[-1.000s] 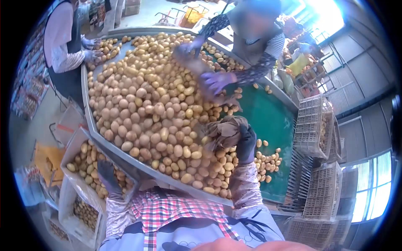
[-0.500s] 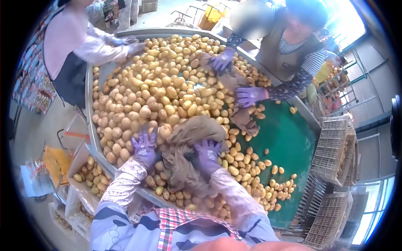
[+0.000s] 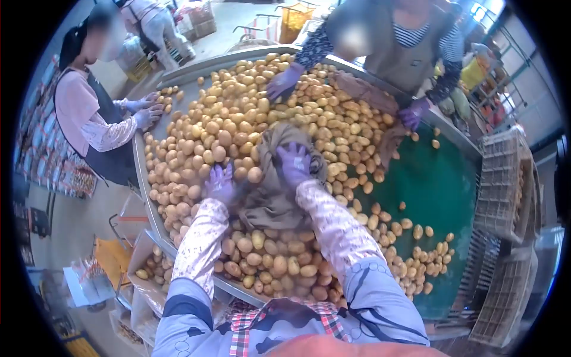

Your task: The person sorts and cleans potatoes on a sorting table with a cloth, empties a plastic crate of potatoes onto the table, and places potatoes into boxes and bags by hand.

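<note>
A heap of potatoes [image 3: 202, 138] covers much of the sorting table. My left hand [image 3: 220, 185], in a purple glove, rests on the potatoes at the left side of a crumpled brown cloth [image 3: 270, 205]; its fingers are spread. On top of the same cloth lies my right hand [image 3: 294, 163], also gloved in purple, with fingers apart and palm down. Folds of cloth bunch around and between both hands, over the potatoes. The palms are hidden.
Across the table a co-worker's gloved hands [image 3: 413, 113] handle another brown cloth [image 3: 366, 92]. At the left edge, a second co-worker's hands [image 3: 147, 110] are by a few potatoes. Green belt [image 3: 428, 178] shows at right, near plastic crates [image 3: 502, 178]. A metal rim [image 3: 146, 184] borders the table.
Both my hands and the brown cloth have moved forward over the heap, uncovering potatoes near me. The left co-worker's hands have drawn back to the table edge. The opposite co-worker's hands have moved apart.
</note>
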### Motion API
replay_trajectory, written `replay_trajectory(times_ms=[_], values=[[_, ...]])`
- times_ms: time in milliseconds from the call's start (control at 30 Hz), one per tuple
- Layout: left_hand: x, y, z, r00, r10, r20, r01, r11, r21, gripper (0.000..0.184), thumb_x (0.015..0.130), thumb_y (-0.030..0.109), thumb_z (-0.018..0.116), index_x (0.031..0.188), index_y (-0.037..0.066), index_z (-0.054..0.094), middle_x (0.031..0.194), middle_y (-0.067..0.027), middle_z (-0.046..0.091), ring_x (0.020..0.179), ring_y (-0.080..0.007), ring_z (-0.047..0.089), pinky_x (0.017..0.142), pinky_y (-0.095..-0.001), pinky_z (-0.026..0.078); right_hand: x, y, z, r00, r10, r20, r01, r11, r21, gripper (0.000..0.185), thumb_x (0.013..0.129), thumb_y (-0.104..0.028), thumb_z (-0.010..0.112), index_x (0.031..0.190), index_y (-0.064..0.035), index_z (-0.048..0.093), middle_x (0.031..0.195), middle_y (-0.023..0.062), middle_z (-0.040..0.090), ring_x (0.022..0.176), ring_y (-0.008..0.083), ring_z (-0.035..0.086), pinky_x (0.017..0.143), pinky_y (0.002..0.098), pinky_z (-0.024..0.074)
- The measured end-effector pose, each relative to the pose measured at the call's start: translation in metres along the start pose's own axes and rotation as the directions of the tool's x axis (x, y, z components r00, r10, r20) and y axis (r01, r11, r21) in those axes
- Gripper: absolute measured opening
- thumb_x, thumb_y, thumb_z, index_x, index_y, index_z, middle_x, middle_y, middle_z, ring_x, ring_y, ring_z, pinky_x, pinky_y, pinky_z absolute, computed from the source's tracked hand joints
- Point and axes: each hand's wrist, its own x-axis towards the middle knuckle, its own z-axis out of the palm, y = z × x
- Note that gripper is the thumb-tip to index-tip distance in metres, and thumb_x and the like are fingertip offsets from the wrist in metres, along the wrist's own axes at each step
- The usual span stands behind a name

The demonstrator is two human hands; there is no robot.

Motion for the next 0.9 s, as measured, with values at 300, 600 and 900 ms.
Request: replay_trajectory(times_ms=[300, 600, 900], values=[[-0.128, 0.031, 0.033, 0.761, 0.624, -0.177, -0.647, 0.709, -0.279, 0.103, 0.066, 0.042, 0.078, 0.145, 0.001, 0.026, 0.147, -0.0209, 0.031, 0.138, -0.0383, 0.027, 0.113, -0.047, 0.02, -0.25, 0.039, -0.159, 0.983, 0.132, -0.124, 0.062, 0.402, 0.913, 0.03, 0.087, -0.014, 0.062, 0.115, -0.0023, 0.058, 0.111, 0.0083, 0.061, 0.101, 0.0191, 0.055, 0.088, 0.0333, 0.0458], [-0.197, 0.277, 0.052, 0.65, 0.747, 0.139, -0.638, 0.637, -0.433, 0.073, 0.071, 0.031, 0.073, 0.131, 0.0, 0.045, 0.12, -0.0258, 0.056, 0.112, -0.0393, 0.055, 0.094, -0.0436, 0.045, -0.389, 0.158, -0.311, 0.674, 0.635, -0.377, 0.111, 0.417, 0.902, 0.026, 0.093, -0.011, 0.057, 0.116, 0.0, 0.059, 0.106, 0.0052, 0.063, 0.096, 0.0122, 0.058, 0.083, 0.0287, 0.0499], [-0.318, 0.487, 0.104, 0.138, 0.973, 0.183, -0.765, 0.222, -0.605, 0.057, 0.084, 0.015, 0.056, 0.138, 0.01, 0.038, 0.118, -0.0244, 0.052, 0.101, -0.0404, 0.059, 0.084, -0.0468, 0.048, -0.518, 0.456, -0.288, 0.439, 0.729, -0.525, -0.599, 0.673, 0.433, 0.056, 0.094, -0.037, 0.055, 0.132, 0.0025, 0.044, 0.128, 0.0207, 0.053, 0.12, 0.0304, 0.051, 0.101, 0.0366, 0.0401]])
